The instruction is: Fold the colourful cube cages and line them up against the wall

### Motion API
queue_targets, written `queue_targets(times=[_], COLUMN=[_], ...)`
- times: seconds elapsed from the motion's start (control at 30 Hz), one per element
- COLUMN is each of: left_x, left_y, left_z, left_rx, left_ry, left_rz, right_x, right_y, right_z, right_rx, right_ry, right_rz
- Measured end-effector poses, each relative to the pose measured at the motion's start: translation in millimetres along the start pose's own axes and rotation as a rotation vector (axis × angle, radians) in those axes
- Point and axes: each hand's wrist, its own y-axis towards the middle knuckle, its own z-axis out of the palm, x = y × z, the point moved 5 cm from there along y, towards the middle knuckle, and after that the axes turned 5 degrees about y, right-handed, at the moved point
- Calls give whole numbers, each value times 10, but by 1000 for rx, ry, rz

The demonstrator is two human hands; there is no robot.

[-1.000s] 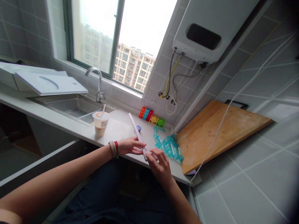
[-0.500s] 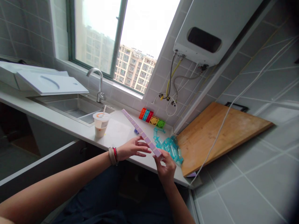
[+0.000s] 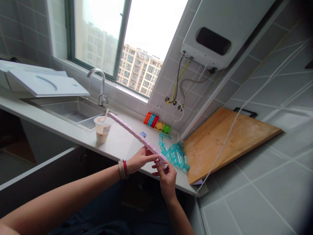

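Both hands up over the front edge of the counter [image 3: 61,125], sharing 1 long pink strip [image 3: 133,133]. Left hand [image 3: 139,160], with a beaded band at the wrist, pinching the strip's near part from the left between thumb and fingertips. Right hand [image 3: 166,176] just beside it, fingers curled around the strip's near end, thumb on top. Strip made of small square segments, raised off the counter and slanting from the hands up and left, far tip in line with the cup [image 3: 102,129]. Cup near the front edge, beside the sink [image 3: 70,111], lidded, straw upright, pale drink in the lower part. Tap [image 3: 100,86] behind the sink at the back edge, under the window. Small blue piece [image 3: 143,134] flat on the counter beyond the strip. Row of coloured blocks [image 3: 157,123] against the back wall, red, blue, yellow and green. Heap of clear teal pieces [image 3: 177,153] at the right end of the counter, just beyond the right hand, touching the edge of a wooden board [image 3: 220,140]. White cable [image 3: 234,120] lying across the board.
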Motion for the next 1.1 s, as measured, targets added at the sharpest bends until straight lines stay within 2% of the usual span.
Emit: queue_targets(times=[0.23, 0.33, 0.4, 0.5, 0.57, 0.7, 0.77, 0.83, 0.93, 1.03, 1.1], left_x=[-9, -4, 1, 1, -5, 9, 33, 55, 62, 40, 32], left_y=[76, 154, 205, 262, 287, 327, 362, 410, 478, 490, 467], left_z=[137, 167, 180, 212, 250, 330, 343, 328, 261, 212, 218], left_rx=[-43, -85, -110, -129, -141, -179, -190, -189, -207, -230, -219], left_ry=[-68, -73, -68, 5, 71, 104, 94, 64, 21, 0, -30], left_rz=[-137, -183, -206, -219, -212, -222, -243, -259, -262, -243, -229], right_x=[22, 11, 42, 114, 117, 101, 120, 139, 137, 79, -6], right_y=[-17, 12, 36, 32, 15, 19, 54, 105, 147, 123, 104], right_z=[13, -69, -162, -292, -366, -489, -511, -530, -579, -620, -614], right_rx=[-66, -129, -190, -270, -298, -358, -336, -285, -239, -258, -254], right_ry=[-26, -139, -317, -620, -730, -842, -874, -849, -721, -526, -315], right_rz=[-21, -61, -181, -460, -582, -656, -675, -654, -532, -336, -139])
